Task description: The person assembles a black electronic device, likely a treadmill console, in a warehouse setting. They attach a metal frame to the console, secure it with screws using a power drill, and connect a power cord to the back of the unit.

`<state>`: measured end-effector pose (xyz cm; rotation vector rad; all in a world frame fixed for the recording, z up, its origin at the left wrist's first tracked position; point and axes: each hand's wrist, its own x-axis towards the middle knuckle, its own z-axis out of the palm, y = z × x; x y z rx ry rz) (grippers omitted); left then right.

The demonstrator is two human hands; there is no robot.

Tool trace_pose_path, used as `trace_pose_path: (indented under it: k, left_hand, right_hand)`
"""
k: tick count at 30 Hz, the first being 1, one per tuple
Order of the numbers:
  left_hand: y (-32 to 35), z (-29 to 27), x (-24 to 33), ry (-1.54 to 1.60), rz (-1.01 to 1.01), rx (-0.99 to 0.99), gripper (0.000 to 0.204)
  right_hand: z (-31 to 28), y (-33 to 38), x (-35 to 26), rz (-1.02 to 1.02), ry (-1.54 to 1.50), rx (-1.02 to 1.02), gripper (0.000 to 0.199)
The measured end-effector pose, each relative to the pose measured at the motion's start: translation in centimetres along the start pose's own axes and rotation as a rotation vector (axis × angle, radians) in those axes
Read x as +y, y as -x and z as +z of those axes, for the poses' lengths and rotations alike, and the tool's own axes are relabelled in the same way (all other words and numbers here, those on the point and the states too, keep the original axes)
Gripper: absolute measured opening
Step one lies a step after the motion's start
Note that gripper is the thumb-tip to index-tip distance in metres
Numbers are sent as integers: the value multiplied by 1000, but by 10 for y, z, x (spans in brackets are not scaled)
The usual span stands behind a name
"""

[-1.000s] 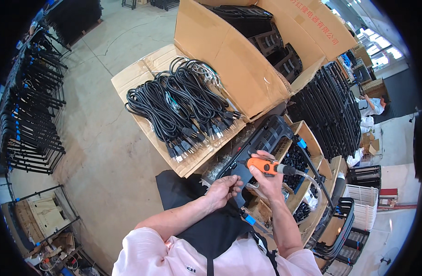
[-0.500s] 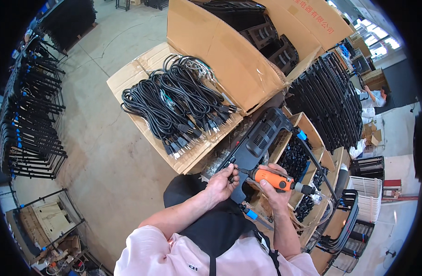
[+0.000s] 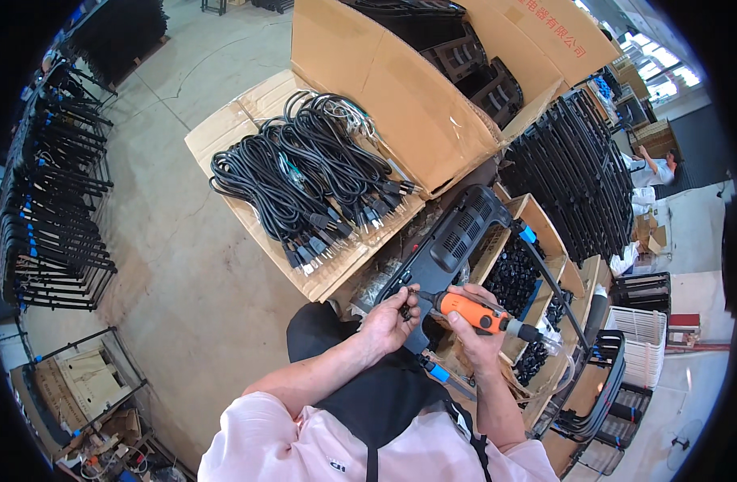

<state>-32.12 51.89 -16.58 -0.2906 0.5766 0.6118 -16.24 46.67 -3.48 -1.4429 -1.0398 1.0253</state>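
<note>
My right hand point(image 3: 481, 341) is wrapped round an orange power screwdriver point(image 3: 468, 311), which lies nearly level with its bit toward the left. A clear hose trails from its back end. The fingers of my left hand point(image 3: 384, 328) are pinched together just beside the bit, with small dark pieces in them that look like screws. Both hands are over a black plastic panel with a vented hump point(image 3: 465, 229), which lies slanting in front of me on a black tube frame point(image 3: 557, 293) with blue wraps. The bit's very tip is hidden at the left fingertips.
On a cardboard flap point(image 3: 244, 120) lie bundled black power cords point(image 3: 304, 181). Behind it stands a large open carton point(image 3: 384, 88) with black parts. Wooden bins point(image 3: 537, 213) of small black pieces sit on the right, near stacked black frames point(image 3: 569, 177). Another person point(image 3: 661, 169) works far right.
The screwdriver in my right hand has shifted slightly left, closer to my left fingers. My left hand stays nearly where it was, still pinched. The panel has hardly moved.
</note>
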Motion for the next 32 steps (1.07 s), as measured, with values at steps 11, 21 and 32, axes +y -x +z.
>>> trace_pose_path:
  k: [11,21,32]
  left_hand:
    - [-3,-11,5,-24,63,19,24]
    - [14,-9,-3,-222,-64,34,30]
    - [6,-14,-8,-300,-144,42,28]
  right_hand:
    - [20,-13,14,47,72,-35,53]
    - [36,-28,23,-64,187,-135,39]
    - [-20,32,-5,70,-125,134,63]
